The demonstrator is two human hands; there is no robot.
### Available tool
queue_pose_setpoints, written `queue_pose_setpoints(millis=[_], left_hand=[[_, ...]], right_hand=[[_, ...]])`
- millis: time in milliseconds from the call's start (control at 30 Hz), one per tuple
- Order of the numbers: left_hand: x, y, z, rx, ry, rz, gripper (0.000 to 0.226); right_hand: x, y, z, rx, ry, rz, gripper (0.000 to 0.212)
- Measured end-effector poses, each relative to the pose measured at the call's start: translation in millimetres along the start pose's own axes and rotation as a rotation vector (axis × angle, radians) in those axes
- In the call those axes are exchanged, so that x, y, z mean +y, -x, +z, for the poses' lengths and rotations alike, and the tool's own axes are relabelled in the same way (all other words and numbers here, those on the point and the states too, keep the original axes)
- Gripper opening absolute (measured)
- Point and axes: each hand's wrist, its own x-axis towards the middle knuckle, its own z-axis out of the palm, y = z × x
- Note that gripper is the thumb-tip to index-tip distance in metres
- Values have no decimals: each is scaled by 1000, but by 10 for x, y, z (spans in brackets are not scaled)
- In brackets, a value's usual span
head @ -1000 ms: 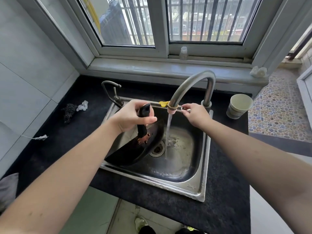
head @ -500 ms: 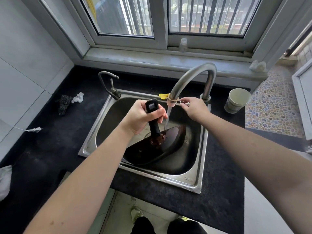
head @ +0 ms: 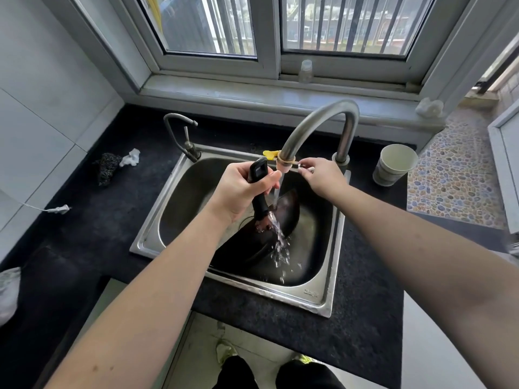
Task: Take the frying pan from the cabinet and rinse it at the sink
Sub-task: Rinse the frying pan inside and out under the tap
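Your left hand (head: 238,189) is wrapped tight round the black handle (head: 259,192) of the frying pan (head: 252,248), fingers curled, thumb across the grip. The pan hangs tilted inside the sink (head: 179,197), handle up, dark bowl facing down toward the basin's near-left side. Your right hand (head: 323,178) pinches the faucet lever (head: 304,166) between thumb and fingertips, just right of the spout tip.

Around you: the tall gooseneck faucet (head: 323,119) arches over the basin's back edge, its outlet directly above the pan's handle joint. Water stream (head: 276,192) falls past your left knuckles, hits the pan near the rivets and splashes off into the basin. A yellow clip (head: 271,154) sits on the rim behind the spout. A smaller second tap (head: 179,133) stands at the sink's back-left corner, well apart from both hands.

Surface: black speckled countertop (head: 365,318), steel single-bowl sink set into it. Left of the sink lie a dark scouring pad (head: 108,167) and a crumpled white scrap (head: 130,158) touching it. Grey tiled wall on the left, window (head: 252,29) with bars outside behind the sill (head: 238,94). A small clear bottle (head: 305,71) stands on the sill; a white lump (head: 429,107) sits at its right end. Pebble-pattern floor off to the right.

Containers: a paper cup (head: 394,164) stands upright right of the faucet base; contents not visible. The sink holds only the pan and running water.
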Motion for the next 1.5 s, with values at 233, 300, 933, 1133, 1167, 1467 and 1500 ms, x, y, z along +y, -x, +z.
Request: queue_pose_setpoints(millis=[233, 300, 933, 1133, 1167, 1467, 1500], left_hand=[[12, 7, 17, 2, 7, 1, 19], [21, 11, -40, -13, -7, -6, 26], [86, 85, -649, -80, 41, -30, 20], [103, 103, -665, 41, 156, -50, 33], [98, 97, -683, 69, 170, -53, 34], [52, 148, -1218, 199, 272, -82, 39], [44, 162, -1264, 208, 267, -86, 38]], right_hand=[[-13, -2, 7, -1, 17, 8, 29], [-10, -2, 3, 7, 17, 7, 29], [4, -4, 10, 8, 13, 2, 26], [-19, -11, 18, 0, 34, 24, 28], [-18, -17, 15, -4, 37, 29, 28], [-33, -22, 24, 6, 58, 46, 30], [-33, -24, 27, 7, 59, 48, 30]])
